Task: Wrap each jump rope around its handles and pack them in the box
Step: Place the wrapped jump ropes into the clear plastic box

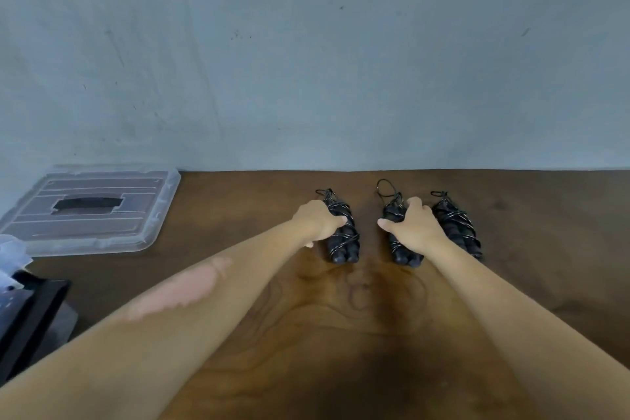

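three wrapped jump rope bundles on wooden table (341, 334): left bundle (342, 232), middle bundle (397, 242), right bundle (458, 228). each bundle shows two handle ends side by side, black cord with light flecks wound round. two hands: left hand (318, 222), right hand (414, 227). one clear plastic lid (92, 210) at left. one dark object (30, 310) at left edge, kind unclear.
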`<act>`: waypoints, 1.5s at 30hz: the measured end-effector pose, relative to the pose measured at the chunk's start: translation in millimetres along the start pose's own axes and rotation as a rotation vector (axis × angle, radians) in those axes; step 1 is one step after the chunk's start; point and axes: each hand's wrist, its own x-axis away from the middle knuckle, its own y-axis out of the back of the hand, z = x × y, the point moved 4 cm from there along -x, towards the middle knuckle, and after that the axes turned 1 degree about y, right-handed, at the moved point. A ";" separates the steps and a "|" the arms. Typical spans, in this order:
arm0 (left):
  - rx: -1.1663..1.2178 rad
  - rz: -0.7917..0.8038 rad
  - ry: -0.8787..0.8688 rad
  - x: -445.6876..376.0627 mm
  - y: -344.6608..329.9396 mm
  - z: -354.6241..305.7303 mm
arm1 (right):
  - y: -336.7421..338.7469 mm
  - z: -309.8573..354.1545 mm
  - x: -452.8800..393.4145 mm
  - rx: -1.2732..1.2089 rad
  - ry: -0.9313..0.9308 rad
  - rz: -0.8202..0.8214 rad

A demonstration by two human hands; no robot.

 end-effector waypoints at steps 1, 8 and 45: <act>0.071 -0.012 0.026 -5.9 -4.7 0.2 | -1.3 0.3 -1.9 0.013 -0.002 -0.002; 0.455 0.032 0.159 -25.8 -30.8 8.4 | -7.9 -4.0 -9.1 0.101 -0.003 0.016; 0.382 -0.124 -0.225 173.7 253.1 131.3 | -10.3 228.3 164.1 -0.891 0.411 0.450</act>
